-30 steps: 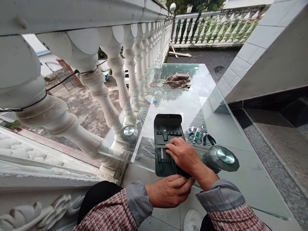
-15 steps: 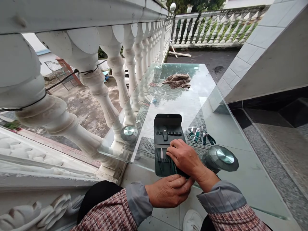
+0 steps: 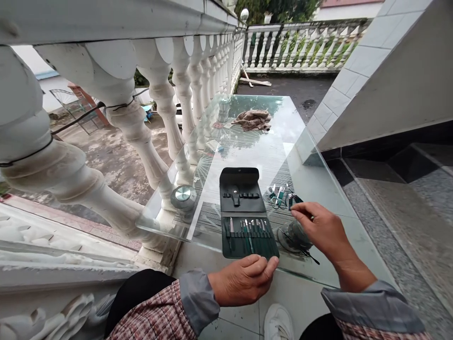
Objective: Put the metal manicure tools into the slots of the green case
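A black manicure case (image 3: 243, 189) lies unfolded on the glass table. Several slim metal tools (image 3: 253, 229) with dark green handles sit in loops on its near half; the far half's loops hold nothing. My left hand (image 3: 244, 279) is closed at the case's near edge, thumb and forefinger pinching the corner. To the right, my right hand (image 3: 323, 231) reaches over the glass, its thumb and fingertips drawn together at the lower end of a nail clipper (image 3: 290, 201). That clipper lies in a small pile of clippers (image 3: 281, 195) and scissors.
The glass table (image 3: 226, 165) rests on round metal-topped supports, one at the left (image 3: 183, 197). A crumpled brown cloth (image 3: 252, 120) lies at its far end. White balusters (image 3: 141, 123) line the left side; a tiled sloping wall (image 3: 339, 104) and stone steps stand at the right.
My right hand has left the case's tools and moved right to the pile of clippers. My left hand stays at the case's near edge. The whole view has shifted slightly.
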A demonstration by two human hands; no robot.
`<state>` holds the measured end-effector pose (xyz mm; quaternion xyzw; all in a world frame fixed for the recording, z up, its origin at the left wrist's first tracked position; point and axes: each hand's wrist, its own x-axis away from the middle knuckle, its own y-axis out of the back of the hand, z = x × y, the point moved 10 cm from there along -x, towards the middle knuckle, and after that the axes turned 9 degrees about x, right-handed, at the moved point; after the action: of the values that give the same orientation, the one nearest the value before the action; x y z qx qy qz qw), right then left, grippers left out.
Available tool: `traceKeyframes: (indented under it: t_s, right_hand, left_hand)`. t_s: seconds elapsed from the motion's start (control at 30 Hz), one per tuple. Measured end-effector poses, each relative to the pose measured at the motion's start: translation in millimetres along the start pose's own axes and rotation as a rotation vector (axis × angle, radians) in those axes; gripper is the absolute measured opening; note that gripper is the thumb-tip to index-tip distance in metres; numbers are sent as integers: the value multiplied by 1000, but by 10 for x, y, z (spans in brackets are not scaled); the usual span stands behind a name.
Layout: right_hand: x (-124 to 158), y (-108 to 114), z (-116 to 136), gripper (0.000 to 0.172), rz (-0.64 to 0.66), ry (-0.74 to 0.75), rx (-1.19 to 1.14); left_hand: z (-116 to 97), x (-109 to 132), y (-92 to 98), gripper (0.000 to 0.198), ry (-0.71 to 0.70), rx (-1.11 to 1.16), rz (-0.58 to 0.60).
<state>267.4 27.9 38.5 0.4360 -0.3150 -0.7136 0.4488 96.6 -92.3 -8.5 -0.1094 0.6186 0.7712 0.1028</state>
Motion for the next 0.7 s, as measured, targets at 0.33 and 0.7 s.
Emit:
traceKeyframes:
  t_s: [0.33,0.7]
  right_hand:
    - [412,-237,-81,13,313,63,159]
    - [425,-333,261,16,170,190,343]
  left_hand:
    - [-19,-30,-26,32,8,-58,-5]
    - [-20,-57,-12,30,3,-62,-25]
